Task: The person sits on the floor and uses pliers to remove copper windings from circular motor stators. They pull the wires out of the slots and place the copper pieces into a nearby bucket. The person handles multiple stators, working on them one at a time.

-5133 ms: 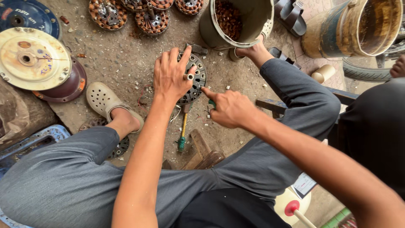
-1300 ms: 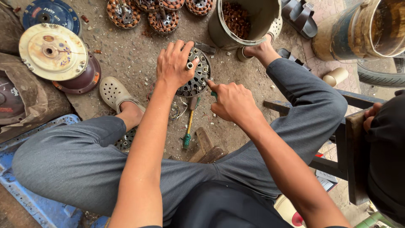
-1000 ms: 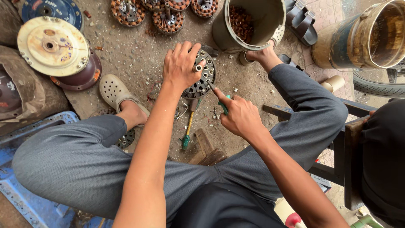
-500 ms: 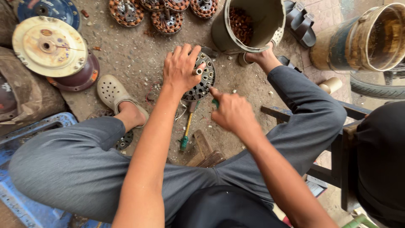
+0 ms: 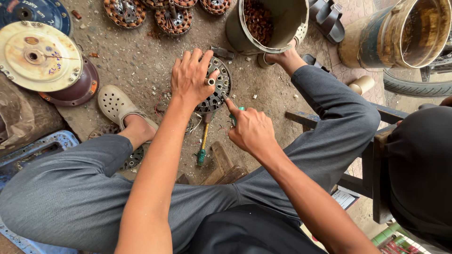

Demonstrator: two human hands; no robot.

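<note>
Half the slotted stator disc hidden under left hand.

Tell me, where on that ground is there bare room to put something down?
The widest bare patch of dirt lies between the pale disc, the copper-wound rings and the sandal. A smaller patch lies right of the slotted ring, below the bucket. It is crowded around the left hand and right hand, and between the legs where a screwdriver lies.
</note>
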